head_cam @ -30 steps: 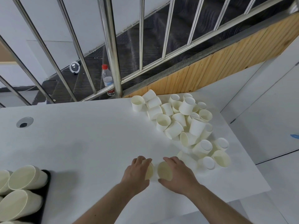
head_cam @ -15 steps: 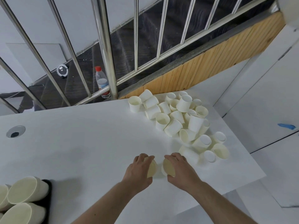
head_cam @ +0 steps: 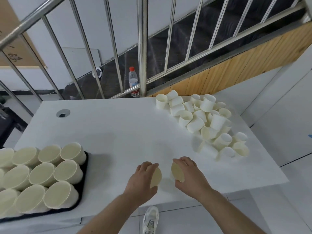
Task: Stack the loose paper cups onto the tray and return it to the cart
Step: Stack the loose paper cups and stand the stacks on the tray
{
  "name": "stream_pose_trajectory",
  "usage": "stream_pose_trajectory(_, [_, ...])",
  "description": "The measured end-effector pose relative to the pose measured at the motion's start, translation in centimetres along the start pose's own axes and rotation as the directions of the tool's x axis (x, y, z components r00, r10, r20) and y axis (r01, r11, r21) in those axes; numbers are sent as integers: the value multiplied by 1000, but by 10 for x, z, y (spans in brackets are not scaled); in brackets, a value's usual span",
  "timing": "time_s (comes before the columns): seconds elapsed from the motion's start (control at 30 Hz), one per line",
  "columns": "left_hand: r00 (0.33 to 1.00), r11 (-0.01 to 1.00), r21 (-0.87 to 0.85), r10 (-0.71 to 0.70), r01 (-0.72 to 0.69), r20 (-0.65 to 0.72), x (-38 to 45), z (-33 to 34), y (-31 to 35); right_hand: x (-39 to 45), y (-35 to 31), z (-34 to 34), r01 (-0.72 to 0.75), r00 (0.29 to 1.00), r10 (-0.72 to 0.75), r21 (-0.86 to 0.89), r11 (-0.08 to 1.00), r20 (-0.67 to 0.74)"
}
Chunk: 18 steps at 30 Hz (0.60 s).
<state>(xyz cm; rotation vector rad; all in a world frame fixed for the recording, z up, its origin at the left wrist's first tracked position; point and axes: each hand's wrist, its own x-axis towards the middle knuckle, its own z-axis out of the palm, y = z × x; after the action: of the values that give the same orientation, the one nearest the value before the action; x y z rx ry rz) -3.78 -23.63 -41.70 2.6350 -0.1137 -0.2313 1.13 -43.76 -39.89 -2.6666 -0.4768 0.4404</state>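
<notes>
The left hand [head_cam: 142, 180] and right hand [head_cam: 189, 176] are each curling fingers round a smooth paper cup [head_cam: 155, 177] and [head_cam: 177, 172], hiding the walls and leaving only the cream mouths showing, low over the white worktop [head_cam: 121, 132]. The black tray [head_cam: 84, 173] of stacked cups is running off the left edge; loose cups [head_cam: 202, 122] are lying heaped far right.

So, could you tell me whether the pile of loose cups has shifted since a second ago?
No. The pile still lies at the far right corner of the table, below the railing.
</notes>
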Motion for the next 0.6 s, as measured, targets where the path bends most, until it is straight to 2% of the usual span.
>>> stream_pose_trajectory(0.4, [989,993,-29,-115,113,-94,-105,-20,-37,-45,-84,40,166,986,-167,42,985,29])
stream_pose_trajectory(0.6, [967,989,-115,-113,88,-229,-140,-51,-79,-44,-149,56,264,965,-264,43,964,-5])
